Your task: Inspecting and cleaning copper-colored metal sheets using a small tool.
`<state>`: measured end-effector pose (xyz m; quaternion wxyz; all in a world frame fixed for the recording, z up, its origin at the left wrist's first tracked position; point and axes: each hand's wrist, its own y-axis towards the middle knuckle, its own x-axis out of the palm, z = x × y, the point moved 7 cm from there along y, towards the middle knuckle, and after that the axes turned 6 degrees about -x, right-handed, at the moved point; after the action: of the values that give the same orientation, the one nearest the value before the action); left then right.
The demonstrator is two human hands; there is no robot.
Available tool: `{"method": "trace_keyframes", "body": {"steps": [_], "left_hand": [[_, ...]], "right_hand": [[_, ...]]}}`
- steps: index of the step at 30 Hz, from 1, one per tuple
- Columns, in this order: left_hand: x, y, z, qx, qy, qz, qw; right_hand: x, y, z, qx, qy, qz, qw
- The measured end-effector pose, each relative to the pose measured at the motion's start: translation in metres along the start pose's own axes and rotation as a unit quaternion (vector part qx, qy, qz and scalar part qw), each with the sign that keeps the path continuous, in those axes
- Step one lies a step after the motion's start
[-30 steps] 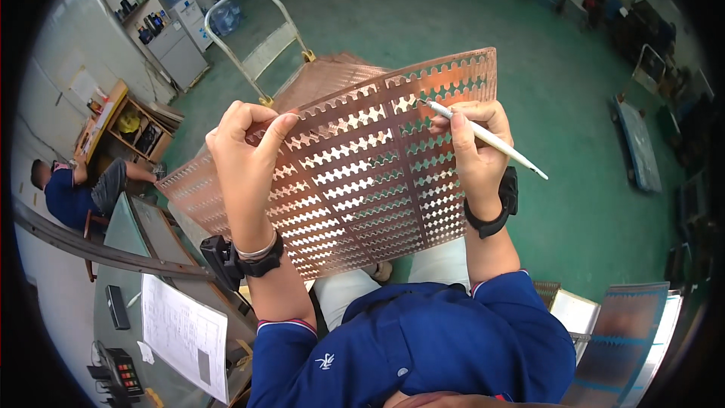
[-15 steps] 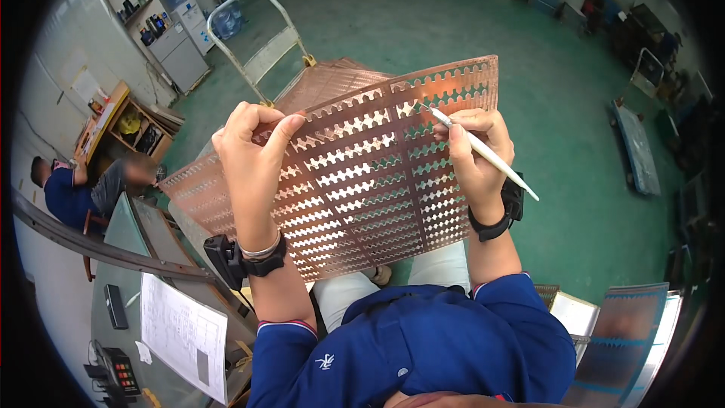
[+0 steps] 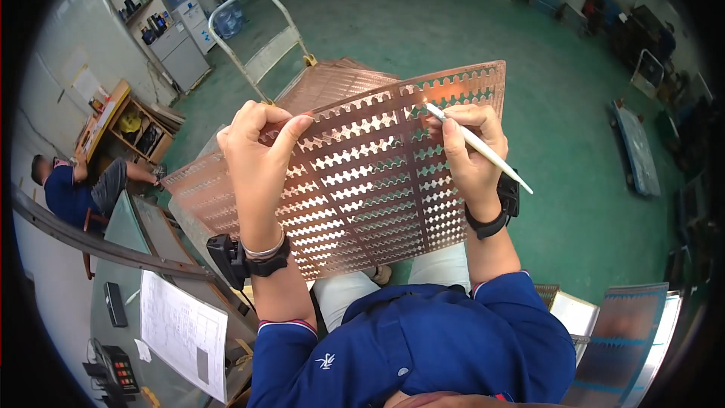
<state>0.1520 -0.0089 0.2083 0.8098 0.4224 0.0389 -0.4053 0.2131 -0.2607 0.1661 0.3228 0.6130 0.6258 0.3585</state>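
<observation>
A thin copper-coloured perforated sheet (image 3: 404, 155), with rows of toothed slots, is held up tilted before my chest. My left hand (image 3: 260, 143) pinches its top edge between thumb and fingers, left of the middle. In my right hand (image 3: 476, 147) is a white-handled craft knife (image 3: 487, 153), gripped like a pen. Its tip is at the sheet's upper slots, right of the dark dividing strip; whether the tip touches the metal I cannot tell. More copper sheets (image 3: 332, 79) lie stacked behind the held one.
A hand cart (image 3: 257, 53) with a pale tubular handle stands beyond the sheets. At left, a glass-topped desk (image 3: 113, 257) carries printed papers (image 3: 183, 332) and a small black device (image 3: 121, 370). A person (image 3: 72, 189) sits farther left. Blue-striped panels (image 3: 619, 340) lean at lower right.
The held sheet has shifted slightly right, and my left hand with it. My right hand and the knife have moved a little left along the upper slots.
</observation>
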Motion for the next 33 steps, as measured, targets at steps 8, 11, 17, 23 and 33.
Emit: {"method": "trace_keyframes", "body": {"steps": [8,11,17,23,33], "left_hand": [[-0.001,0.001,-0.001,-0.029,-0.025,0.030,0.999],[-0.001,0.001,0.001,-0.015,-0.008,0.015,1.000],[0.002,0.001,-0.001,0.000,0.009,0.003,1.000],[0.001,0.001,-0.001,-0.004,0.002,0.002,1.000],[-0.001,0.001,0.001,-0.023,-0.023,0.032,0.999]], "right_hand": [[-0.002,-0.006,-0.008,-0.034,0.048,0.011,0.998],[0.001,-0.006,-0.006,-0.014,0.049,-0.004,0.999],[0.002,-0.007,0.001,0.005,0.044,-0.003,0.999],[0.003,-0.006,-0.002,0.010,0.062,0.003,0.998],[0.001,-0.003,0.002,0.046,0.087,0.002,0.995]]}}
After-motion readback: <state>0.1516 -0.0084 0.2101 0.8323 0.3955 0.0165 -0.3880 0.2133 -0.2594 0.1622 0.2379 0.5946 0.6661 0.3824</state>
